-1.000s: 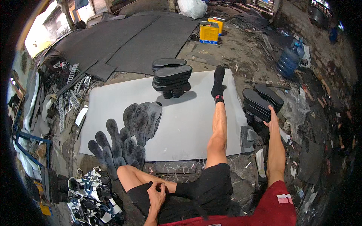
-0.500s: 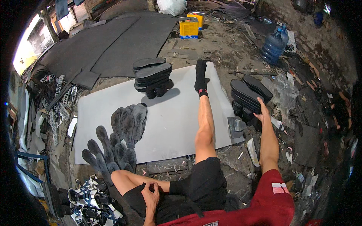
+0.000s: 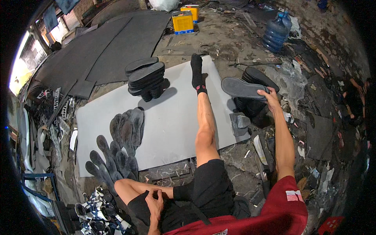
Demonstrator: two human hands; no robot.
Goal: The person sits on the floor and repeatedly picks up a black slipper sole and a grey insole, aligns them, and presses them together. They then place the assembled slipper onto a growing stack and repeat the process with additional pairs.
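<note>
My right hand point(image 3: 271, 98) grips the heel end of a dark grey shoe sole point(image 3: 239, 87), thumb on top, holding it tilted above a stack of black soles point(image 3: 260, 78) at the right. My left hand point(image 3: 155, 203) rests on my lap over the black shorts point(image 3: 211, 184); its fingers are curled together, and what they pinch, if anything, cannot be made out. Another stack of soles point(image 3: 147, 78) stands on the white sheet point(image 3: 172, 129). Several fuzzy dark insoles point(image 3: 127, 127) lie fanned out at the sheet's left side.
Shoe straps point(image 3: 102, 211) are heaped at lower left. A grey block point(image 3: 239, 123) sits at the sheet's right edge. Farther off are yellow boxes point(image 3: 183, 22), blue water bottles point(image 3: 274, 35) and black sheeting point(image 3: 113, 51). Scraps litter the floor.
My right hand has lifted a sole off the right stack and moved it slightly left. The left hand stays on my lap. The whole view has shifted a little.
</note>
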